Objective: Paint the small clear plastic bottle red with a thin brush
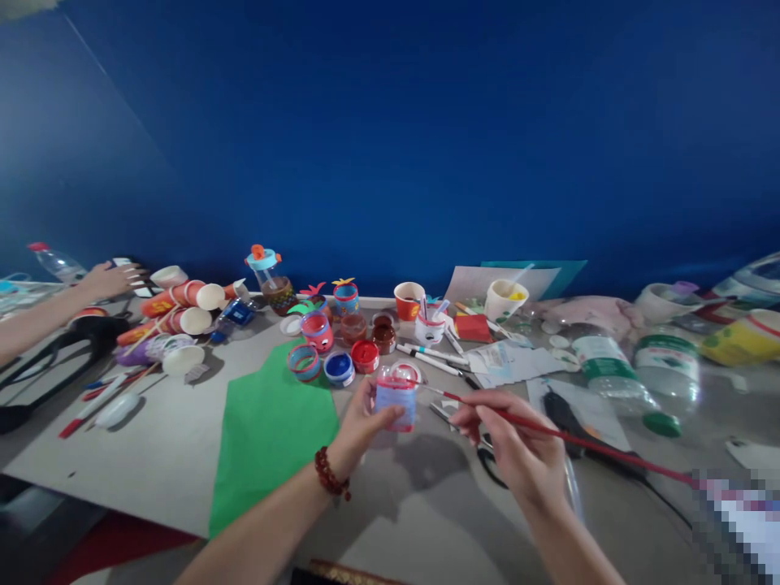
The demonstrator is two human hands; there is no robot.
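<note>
My left hand [370,418] is wrapped round a small clear plastic cup [396,402] with red paint at its rim and base and a pale blue band between. In my right hand [517,443] is a long red paintbrush [585,439], pinched between thumb and fingers. Its tip reaches to the cup's upper edge, touching or very near it. Just behind the cup stand open paint jars: red [366,356], blue [340,369] and dark brown [383,333]. A painted blue and red cup ring [304,363] sits left of the blue jar.
Green paper [271,439] lies on the left. Markers [432,359], scissors [491,463] and a black glue gun [566,422] lie near my right hand. Cut plastic bottles [606,366] stand at right. Another person's hand [115,280] reaches in at far left. A blue wall rises behind.
</note>
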